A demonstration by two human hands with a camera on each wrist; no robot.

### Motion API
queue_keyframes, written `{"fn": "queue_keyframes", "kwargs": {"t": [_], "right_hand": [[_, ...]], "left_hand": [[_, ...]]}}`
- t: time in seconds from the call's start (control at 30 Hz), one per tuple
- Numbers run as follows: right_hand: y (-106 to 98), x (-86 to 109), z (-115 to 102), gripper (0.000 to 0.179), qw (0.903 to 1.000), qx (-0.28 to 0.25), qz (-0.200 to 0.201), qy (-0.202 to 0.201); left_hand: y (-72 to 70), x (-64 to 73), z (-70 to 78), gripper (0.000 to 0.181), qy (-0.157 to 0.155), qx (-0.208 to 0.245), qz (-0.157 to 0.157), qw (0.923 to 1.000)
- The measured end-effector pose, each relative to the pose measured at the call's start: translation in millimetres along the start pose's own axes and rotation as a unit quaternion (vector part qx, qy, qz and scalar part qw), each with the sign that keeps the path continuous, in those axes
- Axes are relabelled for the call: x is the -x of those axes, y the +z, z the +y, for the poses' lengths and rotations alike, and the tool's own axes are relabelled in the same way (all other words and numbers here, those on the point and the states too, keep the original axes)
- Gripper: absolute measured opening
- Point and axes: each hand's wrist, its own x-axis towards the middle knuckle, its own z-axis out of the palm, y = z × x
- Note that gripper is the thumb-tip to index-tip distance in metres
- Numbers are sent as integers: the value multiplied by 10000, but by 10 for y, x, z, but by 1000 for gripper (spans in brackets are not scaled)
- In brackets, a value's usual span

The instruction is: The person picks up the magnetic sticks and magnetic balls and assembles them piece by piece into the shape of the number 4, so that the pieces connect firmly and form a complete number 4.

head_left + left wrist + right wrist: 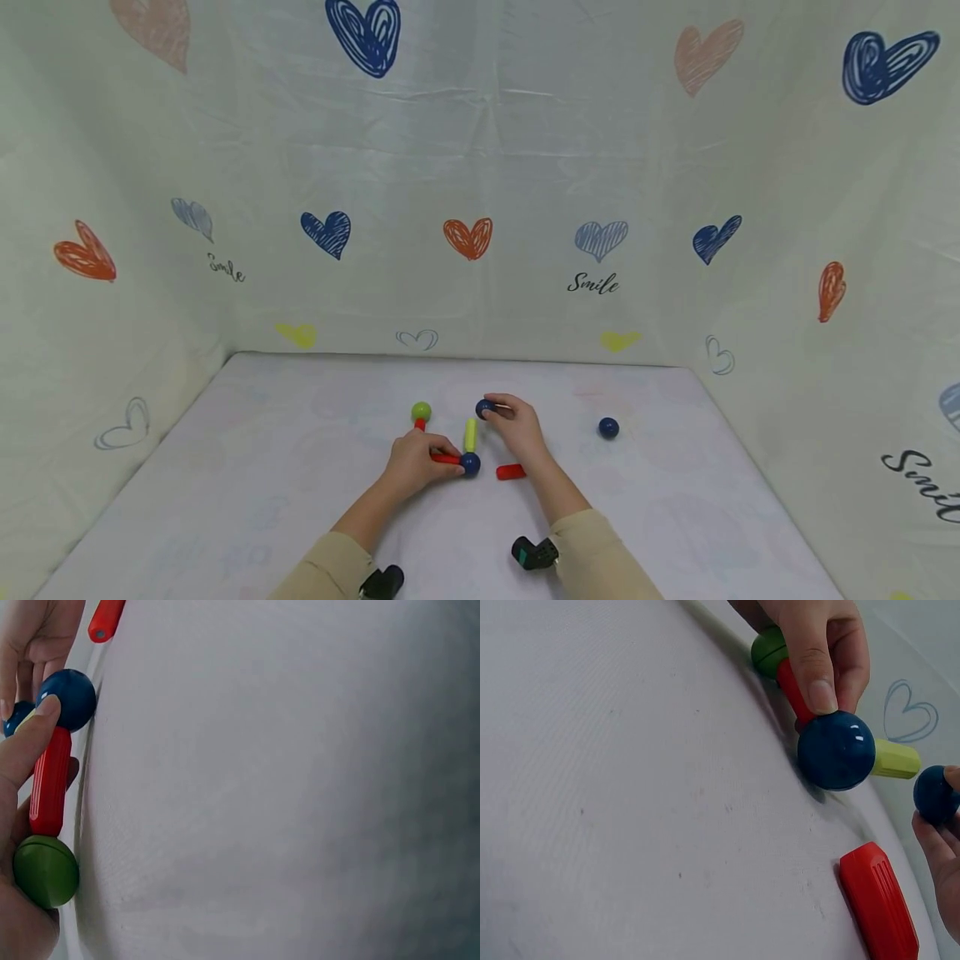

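Note:
My left hand (420,460) grips a joined toy piece made of rods and balls, its thumb on a blue ball (836,750). From that ball, a ridged red rod (50,784) runs to a green ball (46,871) by the palm. A yellow-green rod (470,435) sticks out of the same blue ball, pointing away from me. Beyond the left hand, a green ball (422,411) sits at the end of a short visible red length (420,424). My right hand (519,429) pinches another blue ball (485,408) close to the yellow-green rod's free end, with a gap between them.
A loose red rod (511,472) lies on the white table (225,500), partly behind the right wrist. Farther right rests a loose blue ball (608,428). A white curtain printed with hearts (468,239) rises along the table's back and sides.

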Motion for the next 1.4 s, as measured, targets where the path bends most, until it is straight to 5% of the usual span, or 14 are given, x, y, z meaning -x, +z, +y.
{"fn": "queue_keyframes", "kwargs": {"t": [0.57, 1.4], "right_hand": [[99, -52, -28, 29, 9998, 157, -98, -12], [130, -70, -46, 30, 9995, 157, -286, 22]], "left_hand": [[24, -10, -28, 17, 129, -348, 54, 9993], [-12, -21, 0, 17, 24, -49, -141, 9999]]}}
